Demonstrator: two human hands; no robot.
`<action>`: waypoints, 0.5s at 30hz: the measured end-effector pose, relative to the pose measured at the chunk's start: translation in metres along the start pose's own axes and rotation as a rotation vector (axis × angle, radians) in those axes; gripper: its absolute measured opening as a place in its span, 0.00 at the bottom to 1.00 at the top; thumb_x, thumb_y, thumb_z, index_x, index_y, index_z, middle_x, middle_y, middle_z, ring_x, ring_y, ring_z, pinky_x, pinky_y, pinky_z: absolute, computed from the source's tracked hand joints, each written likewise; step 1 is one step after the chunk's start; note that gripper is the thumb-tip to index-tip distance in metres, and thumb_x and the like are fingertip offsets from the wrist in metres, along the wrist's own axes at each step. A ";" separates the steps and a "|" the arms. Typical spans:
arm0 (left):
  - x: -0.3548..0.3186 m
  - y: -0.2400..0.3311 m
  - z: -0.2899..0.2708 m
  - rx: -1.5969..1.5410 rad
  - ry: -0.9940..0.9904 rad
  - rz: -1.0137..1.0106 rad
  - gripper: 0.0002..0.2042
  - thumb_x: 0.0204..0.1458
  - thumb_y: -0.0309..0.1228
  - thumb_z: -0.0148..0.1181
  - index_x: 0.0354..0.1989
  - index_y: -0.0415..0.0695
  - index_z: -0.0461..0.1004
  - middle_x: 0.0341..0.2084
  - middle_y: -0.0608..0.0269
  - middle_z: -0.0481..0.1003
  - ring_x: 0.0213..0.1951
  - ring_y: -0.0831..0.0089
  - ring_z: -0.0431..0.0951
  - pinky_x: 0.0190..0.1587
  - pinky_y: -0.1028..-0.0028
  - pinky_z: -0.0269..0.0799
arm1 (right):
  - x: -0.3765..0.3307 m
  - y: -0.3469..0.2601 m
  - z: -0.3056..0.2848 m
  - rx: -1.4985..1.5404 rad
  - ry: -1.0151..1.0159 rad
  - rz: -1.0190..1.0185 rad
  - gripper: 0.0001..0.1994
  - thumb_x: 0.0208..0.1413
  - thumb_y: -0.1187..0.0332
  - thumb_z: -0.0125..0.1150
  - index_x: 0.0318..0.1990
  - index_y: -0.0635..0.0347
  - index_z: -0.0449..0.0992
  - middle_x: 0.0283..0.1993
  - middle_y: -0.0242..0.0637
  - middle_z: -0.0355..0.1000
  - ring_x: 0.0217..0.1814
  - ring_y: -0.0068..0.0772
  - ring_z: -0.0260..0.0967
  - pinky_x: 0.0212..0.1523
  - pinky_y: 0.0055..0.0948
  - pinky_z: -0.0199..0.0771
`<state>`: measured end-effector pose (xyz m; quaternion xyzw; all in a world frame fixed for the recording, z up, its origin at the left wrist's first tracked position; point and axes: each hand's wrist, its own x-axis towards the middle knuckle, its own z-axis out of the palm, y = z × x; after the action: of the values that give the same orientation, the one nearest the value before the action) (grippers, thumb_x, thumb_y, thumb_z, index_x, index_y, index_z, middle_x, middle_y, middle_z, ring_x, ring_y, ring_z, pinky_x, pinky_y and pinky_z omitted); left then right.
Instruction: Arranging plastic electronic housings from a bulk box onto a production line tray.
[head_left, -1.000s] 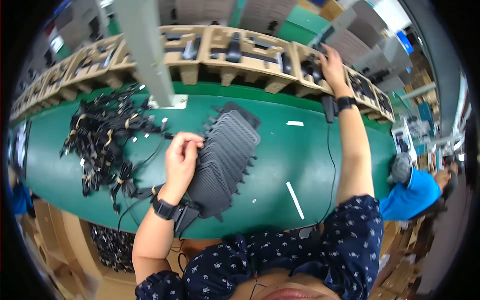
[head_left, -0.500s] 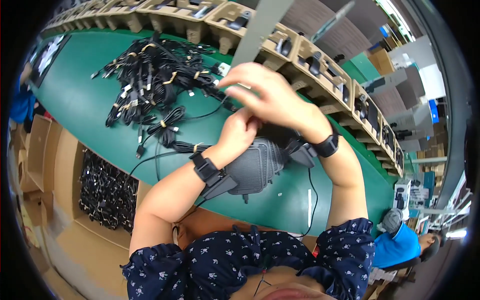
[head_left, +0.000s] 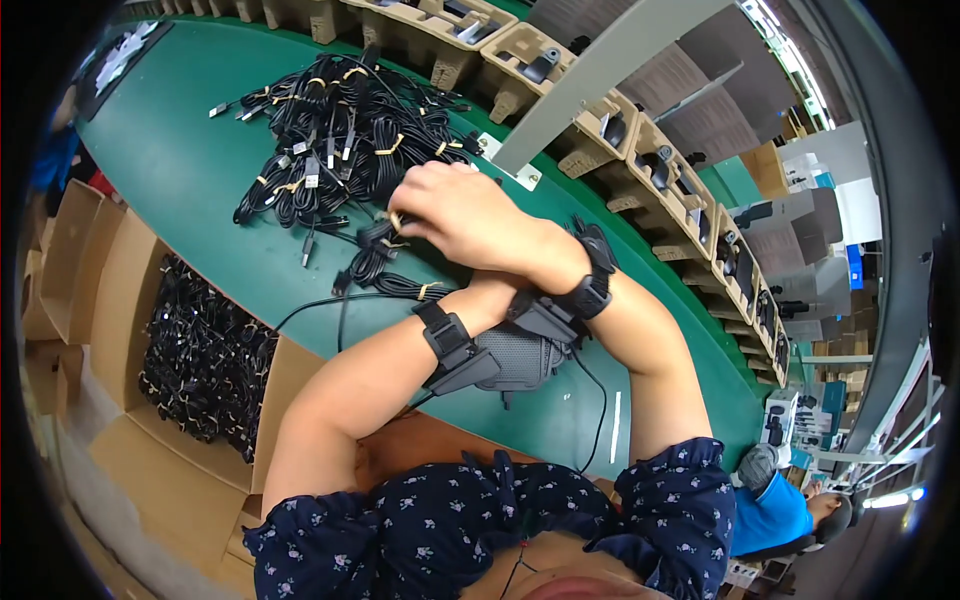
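Observation:
My right hand (head_left: 460, 215) reaches across my left wrist, its fingers curled on a black cable bundle (head_left: 375, 250) with a tan tie. That bundle is at the near edge of a heap of tied black cables (head_left: 335, 140) with light-coloured plugs. My left hand (head_left: 492, 295) lies beneath my right wrist, next to a grey ribbed device (head_left: 520, 362); its fingers are hidden, so what it holds does not show. Another coiled cable (head_left: 405, 288) rests on the green table by my left wrist. I wear a black strap with a small box on each wrist.
Brown pulp trays (head_left: 640, 160) with black parts line the far edge, beside a slanted metal post (head_left: 600, 80). At the left stands an open cardboard box (head_left: 125, 440) full of cables. A person in blue (head_left: 770, 515) is at the right.
My right hand has come down and left from the raised, open pose to the cable bundle, and its fingers have closed there. My left hand has become covered by the right forearm.

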<state>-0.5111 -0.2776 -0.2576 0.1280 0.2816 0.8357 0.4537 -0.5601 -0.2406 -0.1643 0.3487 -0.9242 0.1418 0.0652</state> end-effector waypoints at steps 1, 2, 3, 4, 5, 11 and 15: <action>0.011 -0.010 -0.015 0.616 0.003 0.212 0.20 0.60 0.37 0.38 0.59 0.43 0.53 0.57 0.54 0.56 0.59 0.67 0.56 0.60 0.69 0.51 | -0.001 -0.002 -0.006 0.162 0.051 0.086 0.09 0.48 0.67 0.59 0.38 0.55 0.70 0.35 0.34 0.67 0.41 0.35 0.66 0.40 0.32 0.65; 0.025 -0.013 -0.016 0.816 0.145 0.438 0.20 0.57 0.39 0.44 0.54 0.41 0.59 0.51 0.51 0.64 0.53 0.63 0.64 0.55 0.68 0.59 | -0.007 0.000 -0.012 0.318 0.106 0.185 0.09 0.49 0.69 0.57 0.39 0.56 0.69 0.36 0.35 0.68 0.41 0.33 0.67 0.41 0.31 0.66; 0.028 -0.015 -0.022 0.835 0.149 0.486 0.19 0.55 0.38 0.47 0.51 0.39 0.62 0.45 0.51 0.68 0.48 0.61 0.68 0.50 0.67 0.63 | -0.016 0.008 -0.013 0.455 0.189 0.218 0.09 0.53 0.70 0.55 0.41 0.59 0.67 0.34 0.35 0.68 0.37 0.26 0.67 0.38 0.27 0.69; 0.025 0.000 -0.011 0.849 0.140 0.525 0.18 0.53 0.37 0.50 0.48 0.37 0.65 0.39 0.51 0.71 0.43 0.58 0.72 0.46 0.66 0.67 | -0.030 0.014 -0.019 0.733 0.249 0.364 0.09 0.56 0.69 0.53 0.42 0.61 0.65 0.30 0.32 0.66 0.32 0.20 0.65 0.34 0.23 0.70; 0.019 0.017 0.004 0.959 0.233 0.578 0.16 0.49 0.34 0.56 0.41 0.35 0.68 0.30 0.54 0.74 0.36 0.58 0.75 0.39 0.65 0.70 | -0.041 0.015 -0.026 0.900 0.334 0.476 0.09 0.58 0.68 0.51 0.42 0.61 0.65 0.29 0.31 0.65 0.29 0.19 0.64 0.33 0.22 0.70; 0.000 0.034 0.033 0.264 -0.035 0.152 0.14 0.56 0.33 0.50 0.48 0.41 0.62 0.25 0.68 0.68 0.19 0.85 0.60 0.21 0.86 0.56 | -0.095 0.015 -0.056 1.080 0.648 0.696 0.16 0.63 0.58 0.40 0.41 0.64 0.67 0.24 0.28 0.61 0.22 0.16 0.55 0.30 0.19 0.67; 0.001 0.044 0.019 0.169 0.078 0.139 0.07 0.59 0.33 0.46 0.39 0.43 0.64 0.22 0.68 0.67 0.18 0.84 0.64 0.19 0.87 0.55 | -0.123 0.007 -0.058 1.005 0.612 0.754 0.12 0.62 0.63 0.44 0.38 0.65 0.68 0.24 0.29 0.64 0.25 0.18 0.60 0.32 0.20 0.66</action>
<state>-0.5330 -0.2890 -0.2167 0.1522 0.3590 0.8428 0.3710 -0.4719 -0.1408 -0.1374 -0.0634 -0.7448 0.6567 0.0996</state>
